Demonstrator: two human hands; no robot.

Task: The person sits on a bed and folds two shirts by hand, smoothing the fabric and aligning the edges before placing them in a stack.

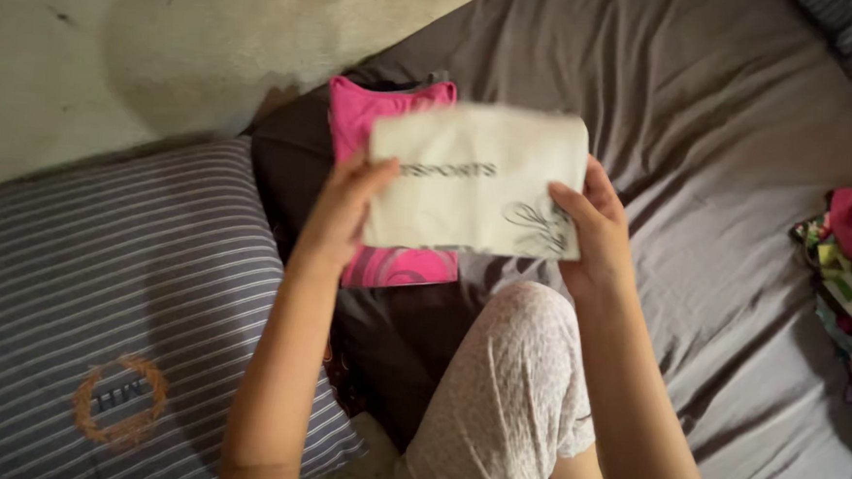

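Head view showed you holding a folded white garment (476,179) up in front of you, at about twelve o'clock from your raised knee (507,370). Your left hand (342,211) gripped its nine o'clock edge, thumb lying on the front face and the other fingers hidden behind the cloth. Your right hand (592,229) pinched its three o'clock edge the same way, thumb in front beside a dark line drawing on the fabric. The white piece was blurred and partly covered a folded pink garment (384,121), which lay on the grey bedsheet (724,119) just behind it. At eight o'clock from your hands sat a striped pillow (103,291) with an orange round emblem. At three o'clock, by the frame edge, lay a heap of mixed coloured clothes (847,262), well apart from your hands
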